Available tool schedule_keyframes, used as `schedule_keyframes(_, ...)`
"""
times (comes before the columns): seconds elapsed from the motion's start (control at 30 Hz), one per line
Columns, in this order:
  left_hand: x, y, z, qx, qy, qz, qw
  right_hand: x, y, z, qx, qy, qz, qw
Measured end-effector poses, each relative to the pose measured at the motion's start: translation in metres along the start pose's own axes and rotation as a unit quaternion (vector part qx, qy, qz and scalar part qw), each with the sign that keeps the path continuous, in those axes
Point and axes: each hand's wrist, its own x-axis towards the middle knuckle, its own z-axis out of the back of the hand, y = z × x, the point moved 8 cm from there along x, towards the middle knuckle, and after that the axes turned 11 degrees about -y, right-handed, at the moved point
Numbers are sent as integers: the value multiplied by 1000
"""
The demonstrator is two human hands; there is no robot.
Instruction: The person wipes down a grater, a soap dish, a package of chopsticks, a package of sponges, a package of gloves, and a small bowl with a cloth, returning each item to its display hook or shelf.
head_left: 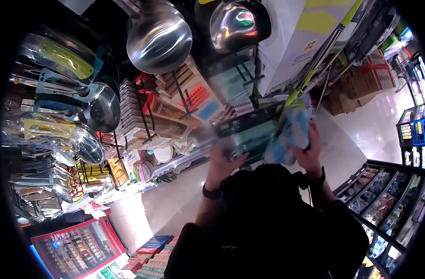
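My right hand (310,152) is closed on a blue-and-white cloth (290,137), which is smeared by motion and hangs to the hand's left. My left hand (223,165) has its thumb stretched away from its fingers, with nothing visible in its grip; the fingertips are blurred. Just above and between the hands is a dark shelf section with pale green packs (255,137). Beside the left fingers, wooden pieces with a blue label (207,110) hang on black hooks.
Large steel ladles (159,43) hang overhead, and packaged utensils (59,128) crowd the left. A white carton (291,42) and green-and-silver poles (326,53) are at upper right. Cardboard boxes (361,86) sit beyond them. Black display bins (384,209) stand at right on the pale floor (347,139).
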Motion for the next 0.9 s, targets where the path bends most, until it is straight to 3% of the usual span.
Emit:
schedule_keyframes(0.07,-1,-10,-5,36,15,-45,998,20,27,18,-40,-130,41,990)
schedule_keyframes(0.13,-1,-12,-14,27,18,-92,995,44,78,18,-122,-149,150,970)
schedule_keyframes(0.2,-1,-13,-19,-3,26,-74,997,47,109,10,-155,-170,252,940)
schedule_keyframes(0.27,-3,-10,-22,-40,31,-40,998,33,80,-9,-34,-45,130,990)
schedule_keyframes(0.33,-5,-4,-24,-86,33,10,996,35,107,-36,-150,22,271,951)
schedule_keyframes(0.63,-9,13,2,-97,-22,49,994,42,33,-28,-83,74,55,992)
schedule_keyframes(0.73,-7,18,2,-15,-19,13,1000,43,39,-17,-47,-20,-5,999)
schedule_keyframes(0.83,-7,-1,-6,-10,-18,6,1000,47,76,-6,-55,-98,108,988)
schedule_keyframes(0.9,-7,3,-14,13,-17,-49,999,41,108,-21,-70,-8,210,975)
